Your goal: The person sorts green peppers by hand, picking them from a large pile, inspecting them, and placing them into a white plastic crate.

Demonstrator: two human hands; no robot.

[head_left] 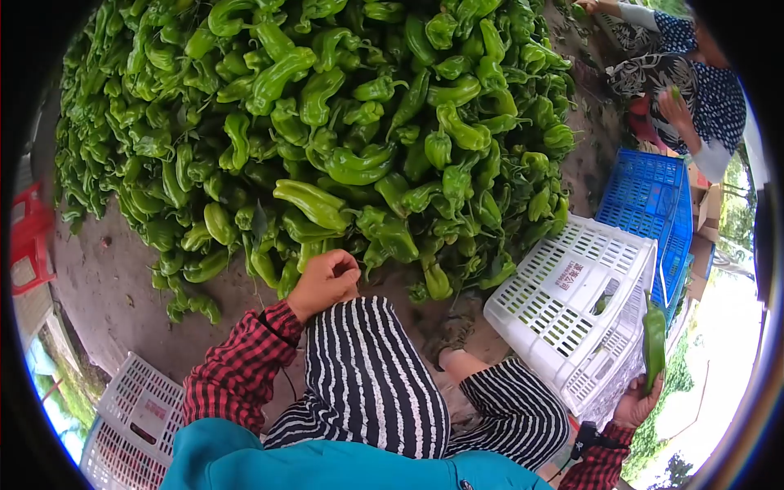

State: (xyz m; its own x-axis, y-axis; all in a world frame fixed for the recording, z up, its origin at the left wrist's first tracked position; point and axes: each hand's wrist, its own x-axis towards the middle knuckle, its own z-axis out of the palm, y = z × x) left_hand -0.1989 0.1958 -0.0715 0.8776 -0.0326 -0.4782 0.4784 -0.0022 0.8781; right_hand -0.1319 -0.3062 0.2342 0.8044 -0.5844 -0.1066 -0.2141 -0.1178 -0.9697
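A large heap of green peppers (351, 163) fills the upper middle of the head view. My left hand (325, 282) rests by my knee at the heap's near edge, its fingers curled in and nothing visible in them. Just beyond it, peppers from the heap lie close to the knuckles. At the lower right, my right hand (639, 402) grips a long green pepper (653, 339) by its lower end, holding it upright beside the white plastic crate (543, 286). The crate is tilted, with a printed label on its side.
Blue crates (645, 192) and cardboard boxes (704, 208) stand behind the white crate. Another person's hand (674, 108) holds something small and green at the upper right. Red plastic stools (31, 245) are at the far left, a second white crate (135, 420) at the lower left.
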